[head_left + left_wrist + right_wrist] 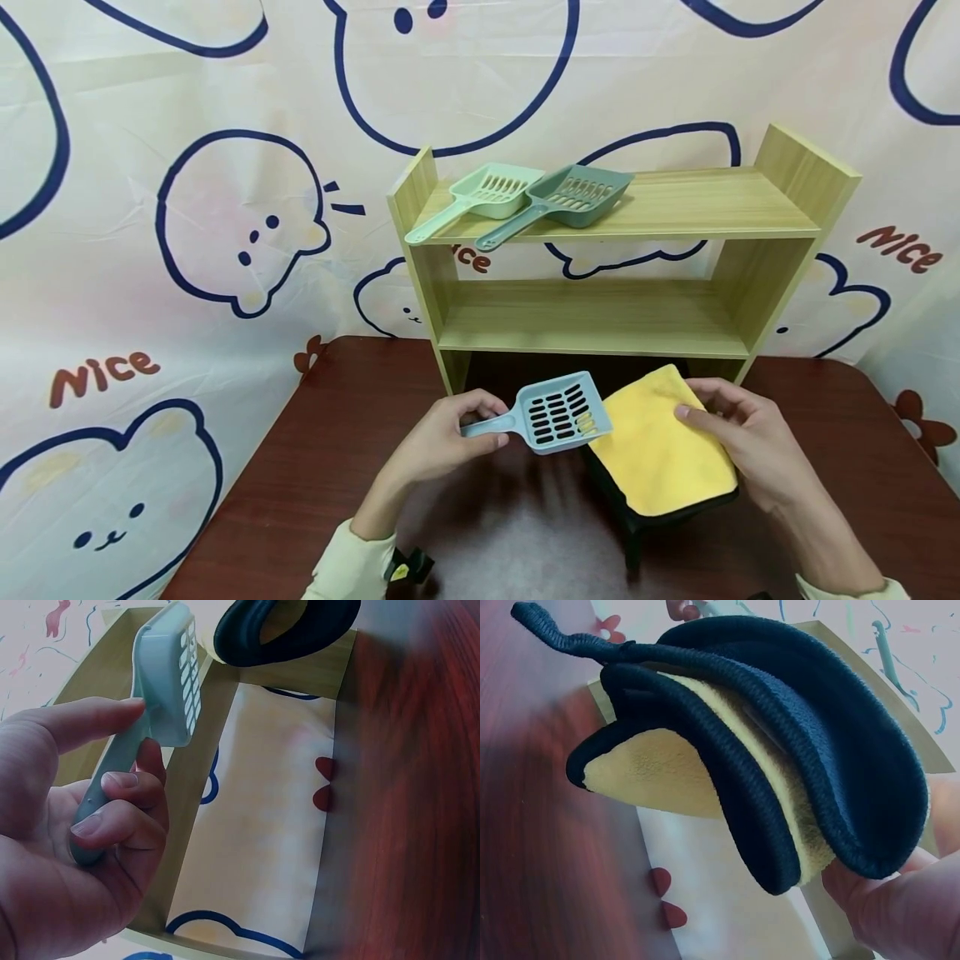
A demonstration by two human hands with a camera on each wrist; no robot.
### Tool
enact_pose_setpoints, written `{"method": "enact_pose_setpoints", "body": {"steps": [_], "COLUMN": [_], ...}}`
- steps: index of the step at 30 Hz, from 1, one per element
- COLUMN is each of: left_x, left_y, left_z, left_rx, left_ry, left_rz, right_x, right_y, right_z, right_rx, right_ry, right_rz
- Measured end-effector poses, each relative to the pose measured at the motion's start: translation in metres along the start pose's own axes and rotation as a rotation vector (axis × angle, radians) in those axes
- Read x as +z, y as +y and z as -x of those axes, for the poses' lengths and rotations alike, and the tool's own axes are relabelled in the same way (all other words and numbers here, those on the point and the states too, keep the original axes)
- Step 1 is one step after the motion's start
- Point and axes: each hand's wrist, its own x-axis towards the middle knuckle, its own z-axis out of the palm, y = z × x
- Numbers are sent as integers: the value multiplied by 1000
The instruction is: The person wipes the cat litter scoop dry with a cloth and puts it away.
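My left hand (450,429) grips the handle of a light blue slotted litter scoop (558,414), holding it up in front of the shelf. In the left wrist view the thumb lies along the top of the scoop's handle (112,769) and the fingers curl round it. A folded cloth (663,442), yellow on one face with dark edging, is pinched by my right hand (750,437) at its right side. The right wrist view shows the cloth's folded dark layers (840,750) hanging from that hand. The scoop's front edge overlaps the cloth's left side in the head view.
A light wooden shelf (592,317) stands at the back of the dark red-brown table (300,500). On its top board lie a pale green scoop (495,190) and a darker grey-green scoop (577,196), handles toward the front left. A patterned cloth backdrop (255,92) hangs behind.
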Motion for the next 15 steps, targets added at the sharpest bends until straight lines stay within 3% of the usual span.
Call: {"method": "enact_pose_setpoints", "body": {"steps": [15], "left_x": [10], "left_y": [4], "left_z": [-5], "left_rx": [26], "left_ry": [-21], "left_rz": [6], "right_x": [9], "right_y": [3], "right_z": [-1], "right_rx": [115], "right_ry": [-108], "right_rz": [-58]}}
